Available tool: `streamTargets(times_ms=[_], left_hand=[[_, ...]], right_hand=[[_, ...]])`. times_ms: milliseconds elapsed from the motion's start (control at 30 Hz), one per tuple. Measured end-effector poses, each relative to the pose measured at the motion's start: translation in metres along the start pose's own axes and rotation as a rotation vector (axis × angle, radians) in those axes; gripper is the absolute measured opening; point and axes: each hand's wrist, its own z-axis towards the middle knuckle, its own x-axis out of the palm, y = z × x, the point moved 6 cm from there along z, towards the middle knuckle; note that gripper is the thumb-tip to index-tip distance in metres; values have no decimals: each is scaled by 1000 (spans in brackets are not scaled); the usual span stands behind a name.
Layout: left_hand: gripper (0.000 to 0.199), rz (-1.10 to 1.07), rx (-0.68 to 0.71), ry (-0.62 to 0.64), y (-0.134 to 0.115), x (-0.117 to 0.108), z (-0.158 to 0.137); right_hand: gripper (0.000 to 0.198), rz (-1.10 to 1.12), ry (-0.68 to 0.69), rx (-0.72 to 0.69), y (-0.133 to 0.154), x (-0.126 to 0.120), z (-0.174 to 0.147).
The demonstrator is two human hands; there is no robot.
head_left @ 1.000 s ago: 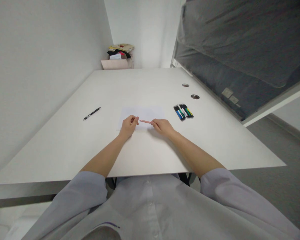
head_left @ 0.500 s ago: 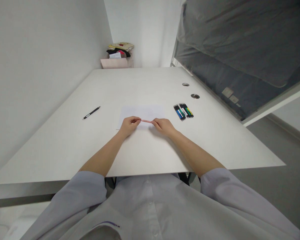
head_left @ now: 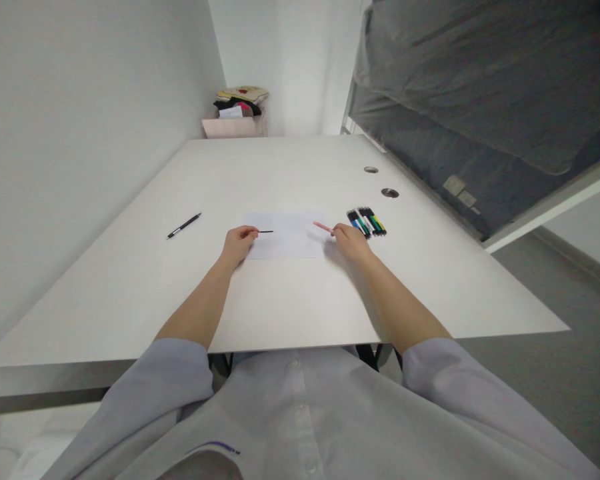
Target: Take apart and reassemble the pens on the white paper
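My left hand (head_left: 239,244) is closed in a pinch on a thin black stick (head_left: 266,231), which points right over the left part of the white paper (head_left: 290,247). Its kind is too small to make out. In the fingers of my right hand (head_left: 351,241) is a slim pink pen (head_left: 323,227), tilted with its free end up and to the left, above the paper's right side. The two hands are well apart, with the paper between them. The inner ends of both held things are hidden by my fingers.
Several markers (head_left: 367,221) lie in a row just beyond my right hand. To the left lies a black pen (head_left: 184,226). Round metal table inserts (head_left: 390,193) are at the right. A box of cloth items (head_left: 230,127) stands at the table's far end.
Both hands were close together on the pink pen. They have moved apart, left and right; the pink pen went with my right hand, and the black stick now shows in my left.
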Motion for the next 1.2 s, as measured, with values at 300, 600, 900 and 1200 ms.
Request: streamTargets(times_ms=[300,600,900,1200], left_hand=[[26,146,129,155,-19,30,-14],[21,323,217,225,-31,42,-22],[20,437,249,285,-37,46,-28],[19,393,287,251,-40,43,-28]], right_hand=[[30,-48,-71,-127,34,21,1],[26,-31,-119,-246,37,31,7],[27,31,-95,-227,30,36,10],[27,152,-164,-302,28,34,11]])
